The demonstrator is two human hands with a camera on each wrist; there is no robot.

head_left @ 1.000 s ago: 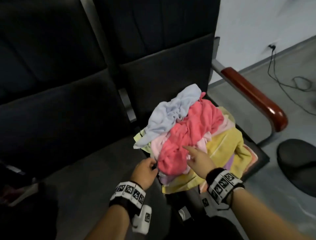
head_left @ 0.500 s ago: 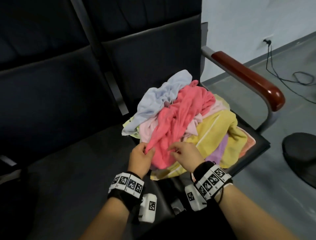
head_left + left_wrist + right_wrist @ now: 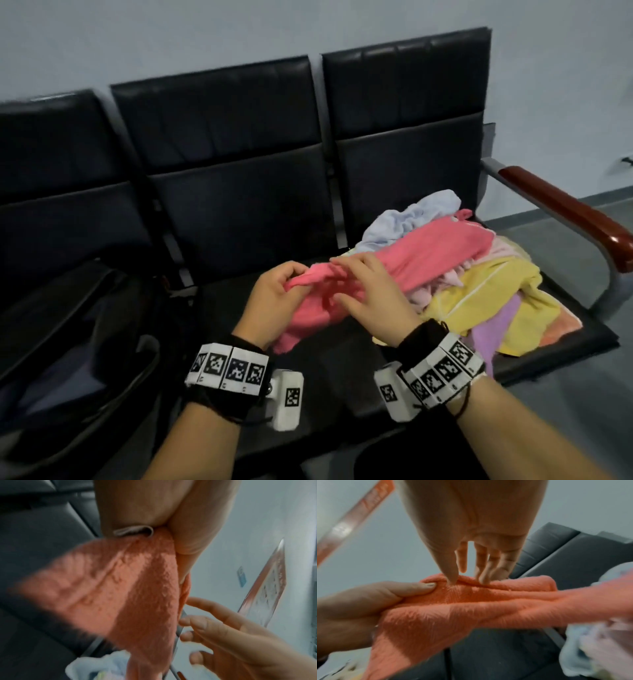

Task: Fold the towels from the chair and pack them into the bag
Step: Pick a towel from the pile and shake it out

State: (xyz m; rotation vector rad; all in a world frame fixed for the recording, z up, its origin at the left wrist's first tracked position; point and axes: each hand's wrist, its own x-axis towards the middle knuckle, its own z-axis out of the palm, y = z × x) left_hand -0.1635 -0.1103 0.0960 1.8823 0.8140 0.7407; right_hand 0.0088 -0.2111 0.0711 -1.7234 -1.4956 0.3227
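A pink towel (image 3: 428, 253) stretches from the pile on the right-hand seat toward the middle seat. My left hand (image 3: 291, 284) grips its near end, thumb pressed on the cloth (image 3: 426, 585). My right hand (image 3: 346, 274) lies just beside it with fingers extended, fingertips (image 3: 482, 578) touching the towel's folded edge without closing on it. In the left wrist view the pink towel (image 3: 128, 588) hangs from my left hand's pinch and the right hand's fingers (image 3: 205, 622) are spread by its edge. A black bag (image 3: 68, 342) sits open on the left seat.
The pile on the right seat holds a light blue towel (image 3: 411, 216), a yellow one (image 3: 479, 287), a purple one (image 3: 493, 329) and pale pink cloth. A brown armrest (image 3: 575, 212) bounds the bench at right. The black middle seat (image 3: 239, 274) lies under my hands.
Both hands have drawn the pink towel's end up and left off the pile, over the middle seat. The head view has risen and pulled back, bringing the bag into sight.
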